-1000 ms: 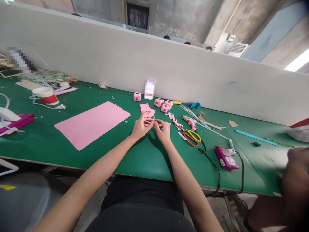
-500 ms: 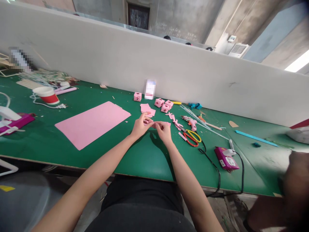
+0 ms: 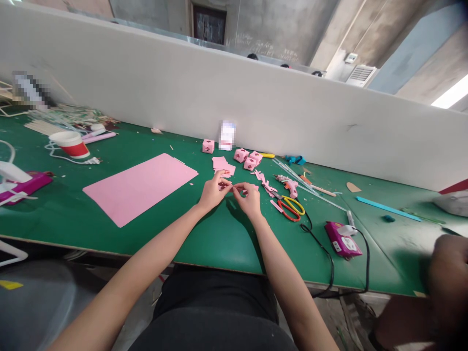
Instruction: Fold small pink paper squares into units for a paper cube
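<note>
My left hand (image 3: 211,195) is closed, its thumb and fingers pinched on a small piece of pink paper, mostly covered by the fingers. Fingertip to fingertip with it, my right hand (image 3: 249,201) is also closed, with pink paper showing at its knuckles. Both are just above the green table (image 3: 219,239). Beyond them lie several cut pink paper pieces (image 3: 220,163). Pink paper cubes with diamond-shaped holes stand farther back, one cube (image 3: 208,146) apart from a group (image 3: 241,155). Pink scraps (image 3: 268,187) and red-and-yellow-handled scissors (image 3: 290,206) lie right of my right hand.
A large pink sheet (image 3: 141,190) lies to the left, a red-and-white paper cup (image 3: 70,145) behind it. Rightward are a pink glue gun (image 3: 291,187), a magenta power box (image 3: 342,240) with a black cord, and a blue strip (image 3: 387,208). Another person's arm (image 3: 448,273) is at the right edge.
The pink paper that showed between my fingertips is now mostly out of sight, and my right hand has shifted very slightly right. The other person's arm at the right edge has moved a little.
</note>
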Tool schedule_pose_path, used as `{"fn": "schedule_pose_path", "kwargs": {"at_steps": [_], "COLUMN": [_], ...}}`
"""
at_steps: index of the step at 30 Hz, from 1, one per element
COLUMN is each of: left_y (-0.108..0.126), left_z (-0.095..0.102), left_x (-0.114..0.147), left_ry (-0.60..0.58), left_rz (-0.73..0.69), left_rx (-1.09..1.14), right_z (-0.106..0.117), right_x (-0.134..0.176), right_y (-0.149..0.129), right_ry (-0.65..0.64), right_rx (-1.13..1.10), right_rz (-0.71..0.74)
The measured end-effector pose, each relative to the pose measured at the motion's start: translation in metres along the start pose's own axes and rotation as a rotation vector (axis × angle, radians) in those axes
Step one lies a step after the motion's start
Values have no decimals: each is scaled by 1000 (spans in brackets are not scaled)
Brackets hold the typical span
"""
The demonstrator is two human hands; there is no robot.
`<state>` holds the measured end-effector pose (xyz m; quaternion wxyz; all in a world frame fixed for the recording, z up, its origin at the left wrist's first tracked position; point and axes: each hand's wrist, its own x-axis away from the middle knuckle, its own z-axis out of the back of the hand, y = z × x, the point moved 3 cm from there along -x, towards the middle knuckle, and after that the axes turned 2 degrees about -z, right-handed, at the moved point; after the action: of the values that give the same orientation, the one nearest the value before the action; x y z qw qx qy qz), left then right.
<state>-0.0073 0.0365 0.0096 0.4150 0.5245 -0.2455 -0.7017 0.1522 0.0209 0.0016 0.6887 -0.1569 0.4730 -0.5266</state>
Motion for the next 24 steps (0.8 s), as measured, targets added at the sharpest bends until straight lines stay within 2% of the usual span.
{"fn": "schedule_pose_path", "kwargs": {"at_steps": [7,12,16,21,24], "left_y": [0,-2,1,4,4], "left_z": [3,-2,-2,-4,-3], "left_x": [-1,0,1,1,2], "left_ry": [36,-6,-15,-18,-1], "left_rz": [24,-3,-13,-21,-23], "left_rx": [-1,77,47,11,-5], "right_z": [3,4,2,3,10], "right_x": [0,0,2,2,-2], "right_y": [-3,-3,-6,-8,2], "right_ry": [55,48,38,120,169], "right_rx": [8,6,31,90,109], "right_rz": [17,46,70,48,9]}}
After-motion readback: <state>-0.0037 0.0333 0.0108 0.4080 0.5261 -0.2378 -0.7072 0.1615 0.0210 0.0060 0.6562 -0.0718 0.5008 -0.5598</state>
